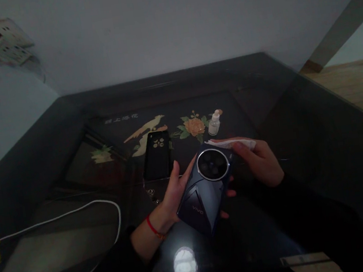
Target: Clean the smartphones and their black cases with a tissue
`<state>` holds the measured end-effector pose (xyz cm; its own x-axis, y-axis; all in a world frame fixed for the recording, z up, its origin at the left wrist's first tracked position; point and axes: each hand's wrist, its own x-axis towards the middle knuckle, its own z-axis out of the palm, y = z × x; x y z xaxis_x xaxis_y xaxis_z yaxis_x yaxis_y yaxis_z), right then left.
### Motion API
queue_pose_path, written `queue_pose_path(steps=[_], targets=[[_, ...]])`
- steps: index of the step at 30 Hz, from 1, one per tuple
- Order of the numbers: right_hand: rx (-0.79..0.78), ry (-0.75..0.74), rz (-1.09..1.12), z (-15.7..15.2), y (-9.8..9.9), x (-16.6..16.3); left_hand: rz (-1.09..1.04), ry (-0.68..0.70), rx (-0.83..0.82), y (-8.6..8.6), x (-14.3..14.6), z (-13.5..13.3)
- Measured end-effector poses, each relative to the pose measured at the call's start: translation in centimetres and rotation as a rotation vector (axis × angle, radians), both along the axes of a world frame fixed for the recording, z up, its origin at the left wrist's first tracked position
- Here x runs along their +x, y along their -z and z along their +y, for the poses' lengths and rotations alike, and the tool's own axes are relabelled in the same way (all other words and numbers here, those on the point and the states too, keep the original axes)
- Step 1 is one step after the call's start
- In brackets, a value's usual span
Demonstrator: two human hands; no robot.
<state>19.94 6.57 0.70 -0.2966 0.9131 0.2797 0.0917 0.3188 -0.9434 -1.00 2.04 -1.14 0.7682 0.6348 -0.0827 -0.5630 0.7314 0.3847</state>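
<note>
My left hand (172, 195) grips a dark blue smartphone (205, 191) from beneath, back side up, its round camera ring facing me. My right hand (262, 163) is closed on a white cloth or tissue (232, 143), held just right of the phone's camera end. A black phone case (156, 156) lies flat on the table beyond my left hand. A small clear spray bottle (214, 122) stands behind the cloth. A red string circles my left wrist.
The dark lacquered table (305, 160) has an inlaid bird and flower picture. A white cable (77, 210) loops over the surface at the left. White walls with sockets rise behind. Wooden floor shows at the right.
</note>
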Motion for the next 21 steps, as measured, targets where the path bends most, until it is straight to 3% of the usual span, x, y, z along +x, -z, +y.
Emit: queue_pose_path(steps=[3, 7, 12, 21], targets=[[-0.047, 0.019, 0.019, 0.1, 0.2, 0.0, 0.015, 0.021, 0.006, 0.1, 0.0, -0.1], [-0.032, 0.213, 0.059, 0.3, 0.8, 0.2, 0.016, -0.023, 0.014, 0.2, -0.1, -0.1], [-0.081, 0.076, 0.052, 0.2, 1.5, -0.3, 0.035, -0.031, 0.031, 0.2, 0.1, -0.2], [0.131, 0.123, -0.064, -0.3, 1.5, -0.1, 0.049, -0.204, -0.048, 0.2, -0.5, 0.6]])
